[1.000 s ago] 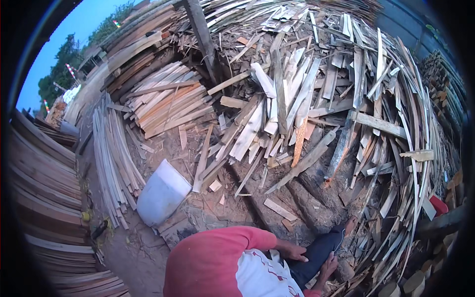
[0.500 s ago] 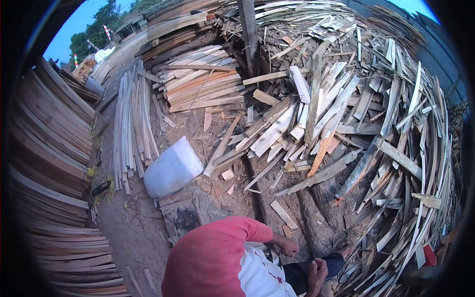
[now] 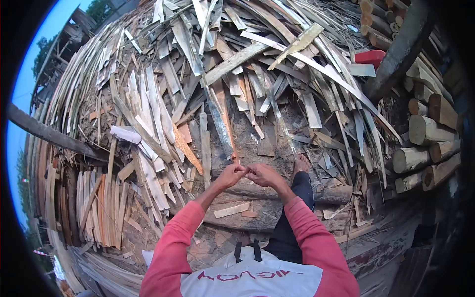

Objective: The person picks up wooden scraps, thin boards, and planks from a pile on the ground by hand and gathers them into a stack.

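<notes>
Two bare hands meet at the fingertips amid split timber, my left hand and my right hand both curled inward; I cannot tell whether a small object is pinched between them. Just beyond my knuckles lies the near end of a grey-and-orange slat, the piece nearest my hands, its length running away into a broad heap of offcuts. My bare foot rests to the right, below a dark trouser leg. On the ground nearer my body, a short pale board lies flat. Cut logs are stacked at far right, near a red object, while sawn strips sit piled at left.
</notes>
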Available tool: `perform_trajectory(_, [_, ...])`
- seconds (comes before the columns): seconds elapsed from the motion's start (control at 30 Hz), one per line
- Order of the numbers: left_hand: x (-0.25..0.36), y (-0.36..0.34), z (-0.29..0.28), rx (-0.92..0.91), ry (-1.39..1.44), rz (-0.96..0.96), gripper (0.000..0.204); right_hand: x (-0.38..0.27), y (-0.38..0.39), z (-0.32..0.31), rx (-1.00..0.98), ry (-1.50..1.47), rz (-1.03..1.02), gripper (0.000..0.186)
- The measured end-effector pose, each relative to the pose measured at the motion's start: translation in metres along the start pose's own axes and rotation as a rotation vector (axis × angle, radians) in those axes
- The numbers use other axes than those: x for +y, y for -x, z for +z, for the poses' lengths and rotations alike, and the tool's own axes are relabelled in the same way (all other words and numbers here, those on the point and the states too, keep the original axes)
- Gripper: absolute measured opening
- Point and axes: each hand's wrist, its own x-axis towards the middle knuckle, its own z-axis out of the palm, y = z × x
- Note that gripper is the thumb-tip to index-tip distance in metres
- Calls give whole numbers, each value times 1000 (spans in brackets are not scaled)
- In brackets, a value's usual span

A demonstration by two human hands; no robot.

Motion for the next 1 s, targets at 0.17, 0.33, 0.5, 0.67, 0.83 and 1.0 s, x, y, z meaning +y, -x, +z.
perform_trajectory(0.17, [98,-164,-19,200,-261,158,31,68,-22,-10,-80,111,109,26])
perform_trajectory(0.33, [156,-348,-66,512,-880,447,45,50,-61,-39,262,-124,-296,32])
perform_trajectory(0.5, [173,-431,-49,229,14,-91,18,60,-69,-93,523,-115,-125,34])
perform_trajectory(0.67, [146,-311,-13,34,541,-160,29,82,-71,-134,892,-378,81,47])
perform_trajectory(0.83, [69,-98,-1,-139,809,-433,23,145,-70,-120,1191,-723,367,54])
perform_trajectory(1.0, [-20,127,-8,-238,772,-679,26,132,-67,-78,921,-1481,657,52])
